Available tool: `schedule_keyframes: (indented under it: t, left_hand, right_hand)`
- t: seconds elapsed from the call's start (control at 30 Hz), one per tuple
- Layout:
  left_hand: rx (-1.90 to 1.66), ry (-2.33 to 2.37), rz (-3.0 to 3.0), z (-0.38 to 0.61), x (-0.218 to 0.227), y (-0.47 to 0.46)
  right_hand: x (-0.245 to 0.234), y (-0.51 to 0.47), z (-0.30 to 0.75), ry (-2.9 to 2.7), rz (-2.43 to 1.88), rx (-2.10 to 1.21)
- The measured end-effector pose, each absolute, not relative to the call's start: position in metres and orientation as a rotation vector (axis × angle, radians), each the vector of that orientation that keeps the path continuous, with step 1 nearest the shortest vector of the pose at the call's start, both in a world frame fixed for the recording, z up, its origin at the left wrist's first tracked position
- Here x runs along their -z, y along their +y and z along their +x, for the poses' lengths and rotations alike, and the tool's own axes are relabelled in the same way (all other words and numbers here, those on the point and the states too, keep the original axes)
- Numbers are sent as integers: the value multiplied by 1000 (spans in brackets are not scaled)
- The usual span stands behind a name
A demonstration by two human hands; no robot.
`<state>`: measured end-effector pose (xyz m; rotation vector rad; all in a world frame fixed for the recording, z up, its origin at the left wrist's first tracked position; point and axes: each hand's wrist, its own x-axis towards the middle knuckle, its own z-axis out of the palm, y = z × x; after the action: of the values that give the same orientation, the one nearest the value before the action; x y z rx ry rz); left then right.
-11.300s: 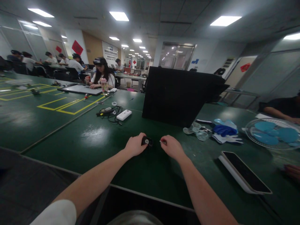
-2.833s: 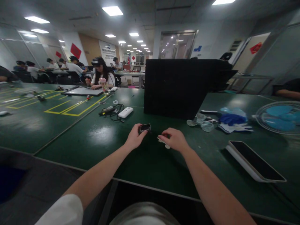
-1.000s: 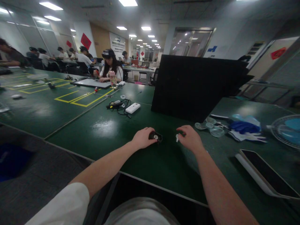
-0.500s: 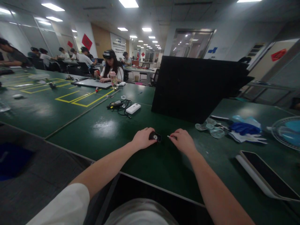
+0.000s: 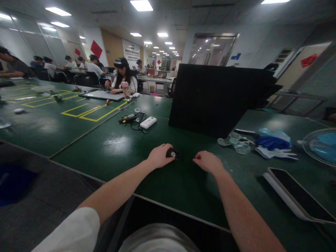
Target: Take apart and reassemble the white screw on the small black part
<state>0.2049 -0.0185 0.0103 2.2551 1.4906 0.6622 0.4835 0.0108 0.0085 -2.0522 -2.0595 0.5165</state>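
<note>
Fingers of my left hand (image 5: 160, 156) are closed round a small black device with a pale round disc (image 5: 173, 154) on its upper face. It is at the table's surface, its right end sticking out past my thumb; what kind of device it is I cannot make out. To the right, a short gap away, my right hand (image 5: 208, 161) is low over the green table (image 5: 168, 182) with its fingertips pinched together. Whatever those fingertips hold, if anything, is hidden.
Ahead stands a large black panel (image 5: 207, 101). A white box (image 5: 148, 122) and a black cable (image 5: 132, 119) lie ahead left. On the right are clear plastic cups (image 5: 242, 147), blue-and-white gloves (image 5: 274, 143), a tablet-like device (image 5: 299, 194) and a round mesh tray (image 5: 309, 148). A co-worker (image 5: 123, 77) sits across.
My right hand has moved slightly right and nearer to me, and the small white piece at its fingertips no longer shows. My left hand still holds the black device.
</note>
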Motion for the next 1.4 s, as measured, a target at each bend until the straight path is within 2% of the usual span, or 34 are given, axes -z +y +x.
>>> schedule_keyframes:
  t: [0.1, 0.23, 0.47, 0.9, 1.07, 1.23, 1.4]
  left_hand:
    - [-670, 1500, 2269, 206, -9, -18]
    - [-666, 1508, 2258, 207, -8, -18]
    - [-686, 1532, 2259, 206, -7, -17]
    - [-687, 1544, 2150, 204, -5, -13]
    - [-719, 1544, 2161, 204, 2, -11]
    - [-726, 1495, 2188, 207, 1, -14]
    - [-695, 1494, 2190, 208, -4, -16]
  right_hand:
    - [-11, 8, 474, -2078, -2027, -495]
    - [-8, 2, 454, -1903, -1612, -587]
    - [-14, -24, 424, -1918, -1274, -330]
    - [-16, -26, 421, -2121, -1230, -170]
    - [-14, -25, 419, -2091, -1250, -180]
    - [-12, -21, 423, -2092, -1261, -374]
    - [-16, -23, 420, -2183, -1210, -241]
